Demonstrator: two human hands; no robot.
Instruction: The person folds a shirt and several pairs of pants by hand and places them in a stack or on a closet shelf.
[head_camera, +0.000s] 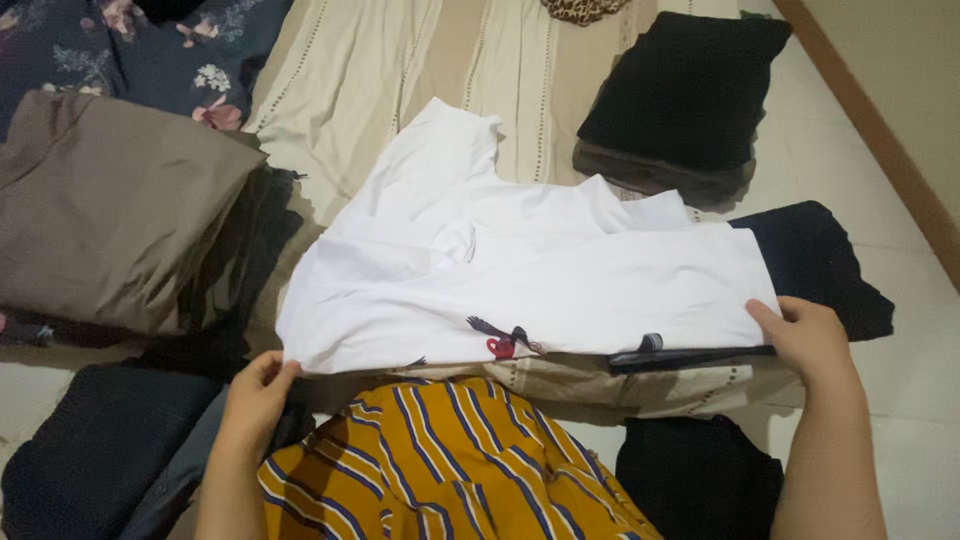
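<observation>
A white T-shirt (520, 270) with a small red and dark print lies spread on a beige striped cloth (400, 60). My left hand (255, 395) pinches its near left corner. My right hand (810, 335) grips its near right corner, thumb on top of the fabric. Both hands hold the folded near edge taut between them. One white sleeve points away toward the upper left.
A folded black stack (680, 95) sits at the back right and a taupe folded garment (110, 210) at the left. Dark clothes (90, 450) lie at the lower left, a dark garment (820, 260) at the right. A mustard striped fabric (450, 470) covers the foreground.
</observation>
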